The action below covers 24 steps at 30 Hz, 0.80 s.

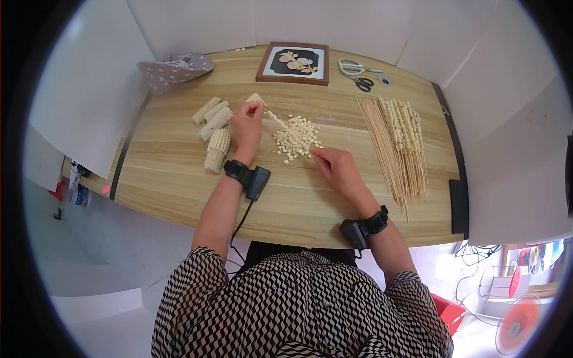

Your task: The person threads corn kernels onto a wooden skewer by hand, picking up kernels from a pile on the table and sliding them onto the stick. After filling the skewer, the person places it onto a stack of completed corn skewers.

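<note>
My left hand [246,126] pinches one end of a skewer [275,119] with pale corn kernels threaded along it. The skewer slants down to the right over a loose pile of corn kernels [295,141]. At the pile's lower right edge, my right hand [335,166] has thumb and fingertips pressed together; what lies between them is too small to make out. Just beyond my left fingers lies a corn cob [255,98], partly hidden by them. Left of that hand lie a fuller cob [217,150] and several mostly stripped cobs [214,122].
Bare bamboo skewers [377,143] lie on the right beside skewers full of kernels [403,125]. At the back are a framed flower picture [293,63], light-handled scissors [351,65], black scissors [362,83] and a grey star-patterned cloth [176,71]. White panels surround the wooden table [286,209].
</note>
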Each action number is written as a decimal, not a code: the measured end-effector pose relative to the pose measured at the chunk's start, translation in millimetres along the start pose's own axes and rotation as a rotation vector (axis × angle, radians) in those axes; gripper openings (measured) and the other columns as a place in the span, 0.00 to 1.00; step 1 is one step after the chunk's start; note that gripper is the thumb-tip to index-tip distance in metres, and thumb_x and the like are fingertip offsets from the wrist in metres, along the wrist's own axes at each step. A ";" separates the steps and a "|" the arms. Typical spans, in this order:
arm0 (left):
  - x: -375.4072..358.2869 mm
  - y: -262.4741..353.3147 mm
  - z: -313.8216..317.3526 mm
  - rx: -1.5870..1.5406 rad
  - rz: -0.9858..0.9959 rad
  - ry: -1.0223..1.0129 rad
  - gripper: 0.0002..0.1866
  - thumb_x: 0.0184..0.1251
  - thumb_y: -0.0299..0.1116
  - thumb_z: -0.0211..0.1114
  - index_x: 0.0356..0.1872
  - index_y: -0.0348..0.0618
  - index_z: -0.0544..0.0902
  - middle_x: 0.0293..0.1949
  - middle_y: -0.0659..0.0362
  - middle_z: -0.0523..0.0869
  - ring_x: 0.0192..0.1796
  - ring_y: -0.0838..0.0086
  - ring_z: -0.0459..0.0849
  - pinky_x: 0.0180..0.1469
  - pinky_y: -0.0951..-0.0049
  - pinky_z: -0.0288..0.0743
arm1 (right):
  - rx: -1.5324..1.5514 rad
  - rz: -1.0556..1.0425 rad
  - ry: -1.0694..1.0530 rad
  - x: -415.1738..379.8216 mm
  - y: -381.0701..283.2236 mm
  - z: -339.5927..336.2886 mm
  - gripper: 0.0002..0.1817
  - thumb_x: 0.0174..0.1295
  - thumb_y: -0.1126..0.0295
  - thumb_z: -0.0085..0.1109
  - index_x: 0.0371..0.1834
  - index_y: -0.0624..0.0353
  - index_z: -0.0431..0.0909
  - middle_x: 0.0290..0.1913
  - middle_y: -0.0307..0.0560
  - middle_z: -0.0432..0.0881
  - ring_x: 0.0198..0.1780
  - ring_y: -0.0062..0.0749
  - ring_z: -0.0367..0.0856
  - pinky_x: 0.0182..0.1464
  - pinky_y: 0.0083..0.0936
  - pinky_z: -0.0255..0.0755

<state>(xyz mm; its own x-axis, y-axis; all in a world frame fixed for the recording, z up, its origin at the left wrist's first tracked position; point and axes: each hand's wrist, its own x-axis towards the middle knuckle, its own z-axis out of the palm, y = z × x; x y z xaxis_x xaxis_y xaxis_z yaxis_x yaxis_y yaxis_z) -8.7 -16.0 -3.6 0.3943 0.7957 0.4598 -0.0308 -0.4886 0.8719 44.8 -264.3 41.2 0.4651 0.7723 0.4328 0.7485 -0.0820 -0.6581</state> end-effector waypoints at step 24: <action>-6.0 -1.9 7.6 -0.125 -0.024 -0.216 0.07 0.64 0.20 0.58 0.41 0.34 0.81 0.36 0.59 0.84 0.35 0.79 0.82 0.38 0.80 0.76 | -0.026 0.061 0.131 1.4 14.6 3.5 0.09 0.57 0.76 0.55 0.40 0.63 0.81 0.33 0.58 0.81 0.35 0.53 0.79 0.38 0.38 0.74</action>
<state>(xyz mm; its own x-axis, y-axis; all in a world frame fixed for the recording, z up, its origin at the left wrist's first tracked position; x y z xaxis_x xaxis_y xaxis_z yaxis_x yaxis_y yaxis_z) -4.0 -22.6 -9.3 0.5834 0.7045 0.4041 -0.1275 -0.4119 0.9022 54.7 -262.2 30.1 0.5668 0.6763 0.4705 0.7279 -0.1436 -0.6705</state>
